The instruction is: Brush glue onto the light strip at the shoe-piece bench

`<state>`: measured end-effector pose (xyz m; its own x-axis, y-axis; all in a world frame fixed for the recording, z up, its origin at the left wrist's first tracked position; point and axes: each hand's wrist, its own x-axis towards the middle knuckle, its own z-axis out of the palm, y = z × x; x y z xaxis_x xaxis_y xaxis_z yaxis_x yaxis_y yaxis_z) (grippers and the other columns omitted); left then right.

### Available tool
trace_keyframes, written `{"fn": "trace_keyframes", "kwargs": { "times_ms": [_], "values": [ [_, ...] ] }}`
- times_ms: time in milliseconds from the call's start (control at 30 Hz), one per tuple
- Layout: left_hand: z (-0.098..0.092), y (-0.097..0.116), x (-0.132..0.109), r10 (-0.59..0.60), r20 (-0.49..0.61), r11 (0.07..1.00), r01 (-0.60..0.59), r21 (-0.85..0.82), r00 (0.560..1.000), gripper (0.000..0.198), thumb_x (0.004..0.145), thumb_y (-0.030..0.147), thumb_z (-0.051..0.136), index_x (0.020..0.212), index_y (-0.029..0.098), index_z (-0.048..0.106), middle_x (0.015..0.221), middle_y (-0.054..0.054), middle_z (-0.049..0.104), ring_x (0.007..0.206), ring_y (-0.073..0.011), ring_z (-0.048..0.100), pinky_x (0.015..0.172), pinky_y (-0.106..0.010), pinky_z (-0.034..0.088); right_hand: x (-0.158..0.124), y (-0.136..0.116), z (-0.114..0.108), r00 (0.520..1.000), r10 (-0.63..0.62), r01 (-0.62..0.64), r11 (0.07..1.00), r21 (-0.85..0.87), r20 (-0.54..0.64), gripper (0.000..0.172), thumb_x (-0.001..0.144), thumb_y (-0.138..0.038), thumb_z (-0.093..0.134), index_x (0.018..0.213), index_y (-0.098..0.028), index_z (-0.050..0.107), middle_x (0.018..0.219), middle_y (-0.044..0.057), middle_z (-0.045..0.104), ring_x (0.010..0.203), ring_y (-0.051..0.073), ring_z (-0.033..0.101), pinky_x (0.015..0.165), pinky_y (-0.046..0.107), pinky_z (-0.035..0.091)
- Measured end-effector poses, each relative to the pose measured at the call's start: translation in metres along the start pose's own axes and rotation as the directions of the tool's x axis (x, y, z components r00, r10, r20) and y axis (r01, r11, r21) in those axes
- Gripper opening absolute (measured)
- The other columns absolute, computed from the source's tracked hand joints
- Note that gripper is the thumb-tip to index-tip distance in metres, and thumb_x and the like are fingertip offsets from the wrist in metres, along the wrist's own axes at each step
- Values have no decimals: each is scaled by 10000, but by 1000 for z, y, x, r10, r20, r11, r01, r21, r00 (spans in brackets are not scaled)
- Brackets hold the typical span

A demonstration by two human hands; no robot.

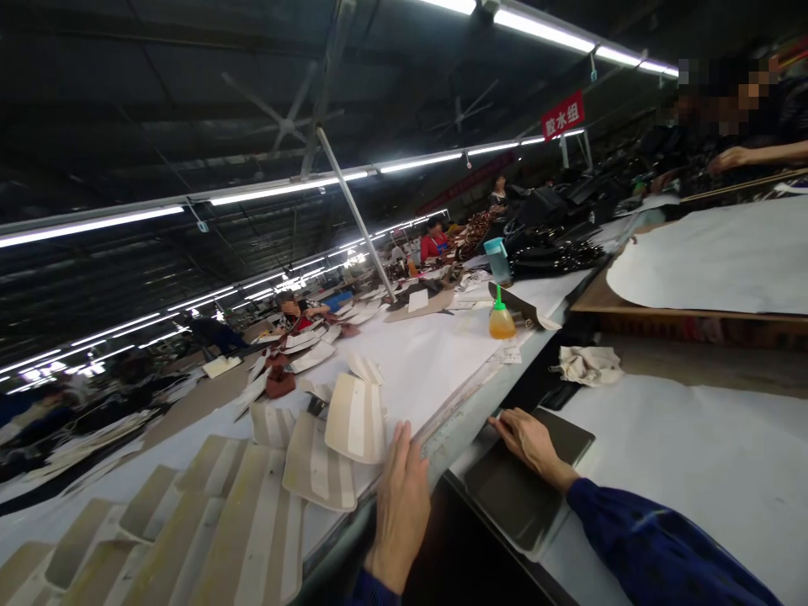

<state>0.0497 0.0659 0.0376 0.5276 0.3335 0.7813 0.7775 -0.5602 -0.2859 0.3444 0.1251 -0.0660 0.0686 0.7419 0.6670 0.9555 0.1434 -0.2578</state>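
Observation:
My left hand [400,497] lies flat with fingers stretched out on the edge of the long white conveyor table [435,358], next to a beige striped shoe piece [355,418]. My right hand [527,439], in a blue sleeve, rests with fingers extended on a dark flat tray [505,497] at the edge of the white work surface [682,454]. Neither hand holds anything. Several beige striped pieces [252,522] lie in rows near my left hand.
An orange glue bottle [502,321] and a blue cup [498,259] stand further up the table. A crumpled cloth [588,364] lies to the right. A co-worker's hand [729,158] reaches over a board with white sheet [713,257]. Other people sit along the line.

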Motion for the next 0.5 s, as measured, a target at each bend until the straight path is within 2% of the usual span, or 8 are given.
{"fn": "trace_keyframes", "kwargs": {
  "times_ms": [67, 133, 233, 333, 400, 500],
  "values": [
    [5, 3, 8, -29, 1, 999, 29, 34, 1000, 281, 988, 156, 485, 1135, 6, 672, 1404, -274, 594, 1331, -389, 554, 1025, -520, 572, 0, 3, 2, 996, 34, -31, 999, 33, -78, 227, 1008, -359, 625, 877, -176, 650, 857, 2, 663, 755, 148, 646, 715, 323, 570],
    [11, 5, 13, -45, 4, 997, 45, 57, 999, 300, 995, 183, 480, 1089, -9, 693, 1421, -294, 571, 1347, -404, 532, 1044, -525, 558, 0, 4, 4, 987, 50, -39, 997, 73, -150, 234, 1007, -365, 626, 870, -175, 644, 837, -4, 651, 734, 144, 636, 696, 315, 564],
    [18, 4, 16, -66, -1, 994, 66, 85, 998, 338, 1004, 196, 469, 1178, -23, 659, 1448, -283, 550, 1371, -387, 509, 1076, -506, 538, 2, 0, 1, 969, 58, -24, 990, 140, -242, 254, 1011, -376, 617, 856, -176, 632, 803, -16, 630, 679, 129, 608, 657, 296, 551],
    [23, 2, 15, -94, -10, 990, 94, 109, 996, 365, 991, 137, 472, 1298, -34, 573, 1459, -266, 547, 1396, -374, 482, 1103, -515, 513, 5, -13, -11, 953, 45, 17, 979, 203, -300, 261, 1022, -374, 598, 850, -180, 626, 785, -22, 617, 642, 119, 585, 627, 279, 536],
    [25, 2, 14, -106, -6, 988, 106, 114, 994, 376, 978, 92, 471, 1323, -40, 544, 1456, -259, 553, 1406, -371, 469, 1117, -520, 499, 9, -25, -23, 946, 16, 62, 971, 229, -323, 237, 1030, -361, 582, 882, -183, 633, 826, -10, 632, 689, 131, 605, 663, 295, 547],
    [25, 4, 13, -128, -5, 985, 127, 119, 992, 397, 956, 36, 460, 1340, -51, 517, 1470, -264, 537, 1430, -381, 430, 1138, -536, 473, 19, -47, -43, 943, -92, 173, 957, 235, -319, 174, 1036, -338, 567, 1013, -190, 656, 977, 31, 672, 857, 176, 652, 800, 372, 566]
  ]
}}
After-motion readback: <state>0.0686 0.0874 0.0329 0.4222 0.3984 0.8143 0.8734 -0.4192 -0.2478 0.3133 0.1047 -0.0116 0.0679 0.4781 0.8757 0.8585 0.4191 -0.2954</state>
